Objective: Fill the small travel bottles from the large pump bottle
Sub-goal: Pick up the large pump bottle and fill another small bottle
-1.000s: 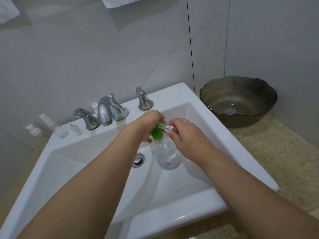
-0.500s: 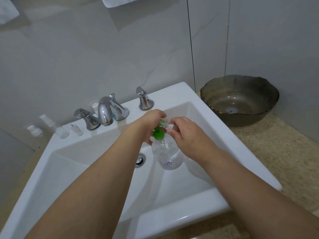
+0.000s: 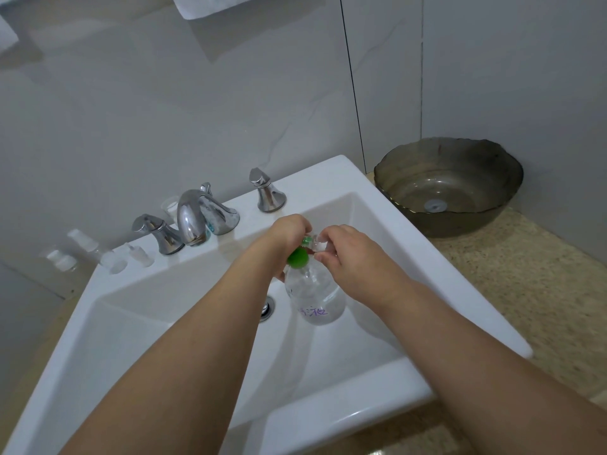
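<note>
Head view: over the white ceramic sink (image 3: 377, 198), the left hand (image 3: 289, 234) is curled round the green pump head (image 3: 298, 256) of the large pump bottle (image 3: 315, 297), a clear rounded plastic bottle with purple handwriting low on its side. It is held above the basin, near the drain (image 3: 267, 308). The right hand (image 3: 348, 257) pinches a small clear travel bottle (image 3: 318, 243) between thumb and fingertips, its mouth up against the pump's nozzle. Both hands are therefore closed on their objects.

The likely trouble lies at that junction. The travel bottle's opening looks narrow and the nozzle short, so a slight drift of either hand would probably send liquid down the fingers into the basin. Wet, smooth plastic could then slip from so light a pinch. A hard press might also tilt the big bottle, since it is not resting on anything I can see.

More small clear bottles and caps (image 3: 113, 262) lie on the sink's left ledge, beside the polished chrome faucet (image 3: 190, 221) and its two tapered handles; whether they are filled I cannot tell. To the right, a dark translucent glass bowl (image 3: 394, 178) with a wavy rim sits on a speckled stone counter (image 3: 525, 290). Grey marbled tiles back the scene.
</note>
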Motion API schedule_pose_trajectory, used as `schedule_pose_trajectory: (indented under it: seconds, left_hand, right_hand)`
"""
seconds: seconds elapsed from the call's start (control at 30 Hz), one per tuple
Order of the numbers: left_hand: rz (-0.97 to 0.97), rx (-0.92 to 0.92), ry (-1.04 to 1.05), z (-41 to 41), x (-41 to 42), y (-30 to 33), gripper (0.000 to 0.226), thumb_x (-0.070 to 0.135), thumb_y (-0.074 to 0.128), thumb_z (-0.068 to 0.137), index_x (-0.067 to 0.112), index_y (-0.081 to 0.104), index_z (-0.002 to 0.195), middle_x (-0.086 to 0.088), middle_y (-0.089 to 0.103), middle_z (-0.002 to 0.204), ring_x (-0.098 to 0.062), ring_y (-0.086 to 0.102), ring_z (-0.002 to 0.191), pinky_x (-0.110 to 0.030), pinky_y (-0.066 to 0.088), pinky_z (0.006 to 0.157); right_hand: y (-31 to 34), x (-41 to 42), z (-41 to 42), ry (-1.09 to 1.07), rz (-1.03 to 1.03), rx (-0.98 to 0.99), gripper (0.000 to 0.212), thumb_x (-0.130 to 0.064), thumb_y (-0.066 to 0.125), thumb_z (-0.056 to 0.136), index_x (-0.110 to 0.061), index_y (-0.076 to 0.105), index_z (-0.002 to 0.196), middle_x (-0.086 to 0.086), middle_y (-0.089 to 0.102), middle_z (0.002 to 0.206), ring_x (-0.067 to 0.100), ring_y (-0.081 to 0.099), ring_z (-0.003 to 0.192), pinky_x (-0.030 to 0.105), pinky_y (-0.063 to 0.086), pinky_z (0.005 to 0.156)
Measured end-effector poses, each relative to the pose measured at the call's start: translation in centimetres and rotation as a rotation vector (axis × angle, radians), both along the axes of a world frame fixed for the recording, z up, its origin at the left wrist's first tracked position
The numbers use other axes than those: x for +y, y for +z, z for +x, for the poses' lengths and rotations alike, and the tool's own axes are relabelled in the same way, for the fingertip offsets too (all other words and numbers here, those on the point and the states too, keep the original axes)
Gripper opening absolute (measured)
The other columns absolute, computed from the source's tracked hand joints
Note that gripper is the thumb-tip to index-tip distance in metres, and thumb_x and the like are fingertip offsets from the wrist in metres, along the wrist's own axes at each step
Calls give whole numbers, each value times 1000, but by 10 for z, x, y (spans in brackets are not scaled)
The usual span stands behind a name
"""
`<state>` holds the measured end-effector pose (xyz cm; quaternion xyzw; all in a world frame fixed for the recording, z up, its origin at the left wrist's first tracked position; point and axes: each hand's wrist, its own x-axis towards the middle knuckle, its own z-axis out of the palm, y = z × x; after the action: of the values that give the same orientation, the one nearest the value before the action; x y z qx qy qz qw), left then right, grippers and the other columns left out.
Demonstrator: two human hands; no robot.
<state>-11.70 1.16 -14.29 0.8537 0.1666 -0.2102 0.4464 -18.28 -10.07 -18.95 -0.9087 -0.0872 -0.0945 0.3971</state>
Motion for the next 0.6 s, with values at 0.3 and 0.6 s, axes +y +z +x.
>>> schedule_pose_trajectory:
  seconds: [0.3,0.6]
  left_hand:
    - [15,7,-38,0,5,4,24,33,47,91,14,60,94,-7,66,88,-27,59,84,-50,47,96]
    - [-46,68,-55,5,9,16,43,48,43,95,12,66,102,-9,69,101,-29,62,97,-54,43,101]
  right_hand:
    - [2,1,0,21,-16,-43,25,-27,51,100,-16,54,122,-1,53,114,18,55,100,30,42,83]
    - [5,1,-1,16,19,-74,25,-27,52,99,-15,54,122,-3,51,109,17,56,98,31,45,83]
